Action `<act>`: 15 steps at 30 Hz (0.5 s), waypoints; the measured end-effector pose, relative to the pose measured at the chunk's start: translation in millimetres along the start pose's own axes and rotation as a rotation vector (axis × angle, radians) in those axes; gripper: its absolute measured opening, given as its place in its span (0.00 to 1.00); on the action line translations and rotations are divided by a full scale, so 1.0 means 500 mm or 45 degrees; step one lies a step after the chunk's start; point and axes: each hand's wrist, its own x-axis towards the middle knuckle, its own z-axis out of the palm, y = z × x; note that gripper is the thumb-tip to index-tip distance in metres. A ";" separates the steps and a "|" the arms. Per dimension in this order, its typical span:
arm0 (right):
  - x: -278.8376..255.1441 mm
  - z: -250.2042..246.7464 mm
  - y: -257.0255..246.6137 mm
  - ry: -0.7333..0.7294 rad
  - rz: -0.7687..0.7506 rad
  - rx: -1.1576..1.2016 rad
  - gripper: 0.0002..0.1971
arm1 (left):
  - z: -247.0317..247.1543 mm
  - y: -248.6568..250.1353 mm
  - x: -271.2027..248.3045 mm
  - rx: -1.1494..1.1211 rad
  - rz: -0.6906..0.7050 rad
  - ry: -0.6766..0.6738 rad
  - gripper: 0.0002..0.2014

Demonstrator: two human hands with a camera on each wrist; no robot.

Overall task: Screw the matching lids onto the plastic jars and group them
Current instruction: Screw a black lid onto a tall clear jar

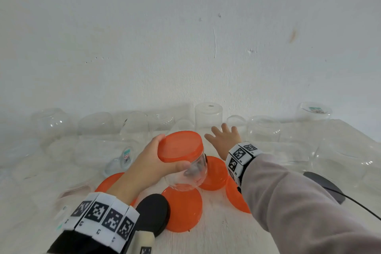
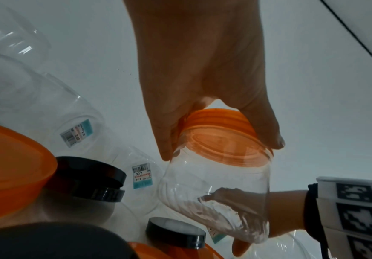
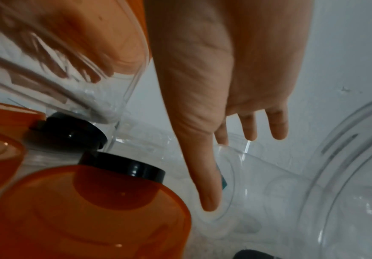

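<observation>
Over on the left, the left hand has its fingers and thumb curled round the orange lid of a clear jar, carrying it by the cap, tilted, just above the loose lids on the bench. From where I stand that jar looks finished, so the step in hand is probably setting it with its group: better to set it upright on a bare patch than on the lids below, and a grip on the body would be safer if the cap is not fully turned (I cannot tell that it is). Counting across: one capped jar in hand; four loose orange lids on the bench beneath and beside it, one half hidden by the forearm; at least two black lids (the wrist views show more than the head view does); clear jars lying and standing along the wall, roughly ten, though transparent plastic against white makes the count unsure. To the right, the right hand reaches toward that back row with fingers spread and straight, holding nothing, close above a small jar.
</observation>
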 end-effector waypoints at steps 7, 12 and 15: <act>0.015 0.000 0.011 -0.147 0.005 -0.145 0.34 | -0.011 -0.003 0.023 -0.082 0.043 0.052 0.58; 0.014 -0.001 0.007 -0.110 -0.072 -0.290 0.33 | -0.008 -0.003 0.027 -0.101 0.068 0.056 0.53; 0.008 0.000 0.005 -0.060 -0.132 -0.427 0.33 | -0.008 -0.002 0.030 -0.093 0.077 0.082 0.48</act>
